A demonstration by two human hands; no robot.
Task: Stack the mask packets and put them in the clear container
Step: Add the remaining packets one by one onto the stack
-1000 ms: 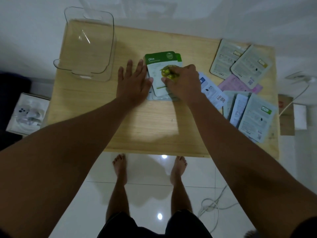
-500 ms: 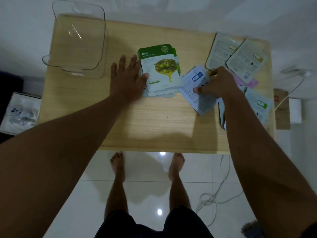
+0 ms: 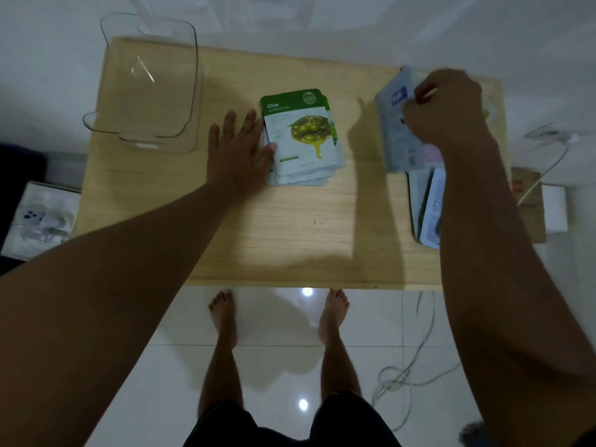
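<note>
Overhead, head view:
Left hand [image 3: 240, 153]: flat and spread on the desk [image 3: 225, 240], thumb touching the left edge of the stack [image 3: 303, 140], topped by a green olive packet.
Right hand [image 3: 446, 111]: gripping a blurred pale blue packet [image 3: 395, 130], lifted at far right.
Loose packets [image 3: 427, 204]: right edge, partly under the right arm.
Clear container [image 3: 148, 82]: far left corner, nothing inside.

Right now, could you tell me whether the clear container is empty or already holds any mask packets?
Empty: through the clear container only the wooden table shows, and the olive-topped stack lies outside it.
</note>
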